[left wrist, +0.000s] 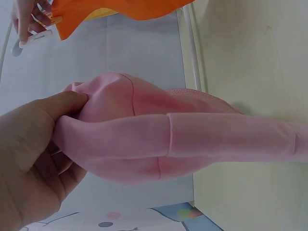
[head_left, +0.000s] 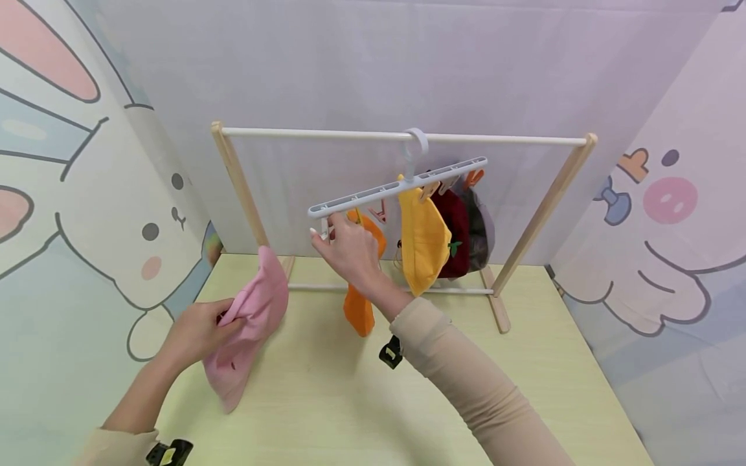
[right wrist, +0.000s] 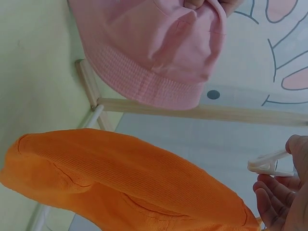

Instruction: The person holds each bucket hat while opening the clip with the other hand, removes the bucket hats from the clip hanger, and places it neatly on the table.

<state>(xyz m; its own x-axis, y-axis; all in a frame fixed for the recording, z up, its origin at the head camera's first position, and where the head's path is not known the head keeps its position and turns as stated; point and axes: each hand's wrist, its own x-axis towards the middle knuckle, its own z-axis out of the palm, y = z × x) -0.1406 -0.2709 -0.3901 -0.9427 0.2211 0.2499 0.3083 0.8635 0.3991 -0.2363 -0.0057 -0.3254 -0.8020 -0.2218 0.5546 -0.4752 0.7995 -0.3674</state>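
Observation:
My left hand [head_left: 201,330] grips a pink bucket hat [head_left: 256,317] by its crown, to the left of the rack and over the table. In the left wrist view the hat's brim points away from the fingers. My right hand [head_left: 352,249] pinches a white clip [right wrist: 267,163] between thumb and fingers at the lower left end of a pale grey hanger [head_left: 355,198]. Just beside that hand hangs an orange hat [right wrist: 120,178], partly hidden behind it in the head view. The hanger tilts, its right end higher.
The hanger hooks over the white rod [head_left: 291,133] of a wooden-legged rack [head_left: 548,213]. Farther right on it hang a yellow hat [head_left: 422,239], a dark red hat [head_left: 457,220] and a grey hat [head_left: 480,233]. An orange clip [head_left: 474,178] sits near its right end. Printed cloth walls surround the table.

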